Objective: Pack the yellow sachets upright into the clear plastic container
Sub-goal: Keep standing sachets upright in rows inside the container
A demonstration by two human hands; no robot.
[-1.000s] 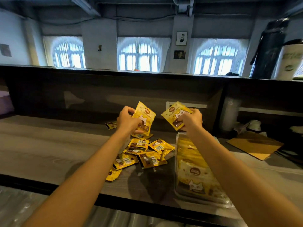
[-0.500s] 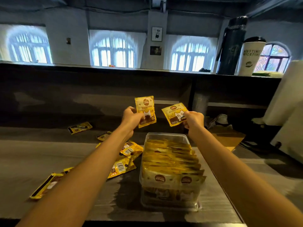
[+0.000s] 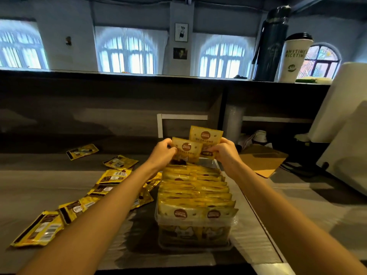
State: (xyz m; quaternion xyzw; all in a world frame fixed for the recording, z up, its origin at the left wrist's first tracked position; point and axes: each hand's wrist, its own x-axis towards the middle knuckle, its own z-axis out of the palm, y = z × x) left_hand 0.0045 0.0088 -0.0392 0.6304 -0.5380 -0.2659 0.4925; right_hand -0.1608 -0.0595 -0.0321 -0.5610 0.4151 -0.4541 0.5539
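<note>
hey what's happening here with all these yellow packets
A person is packing yellow sachets upright into a clear plastic container on the counter. The left hand and right hand each hold a sachet: the left one in front, the right one behind, both above the container's far end. The container already looks nearly full of upright sachets in rows. More loose sachets lie flat on the counter to the left, not yet packed.

Two yellow sachets (image 3: 186,148) upright between left hand (image 3: 162,150) and right hand (image 3: 223,150), above the container's (image 3: 195,244) far end.
</note>
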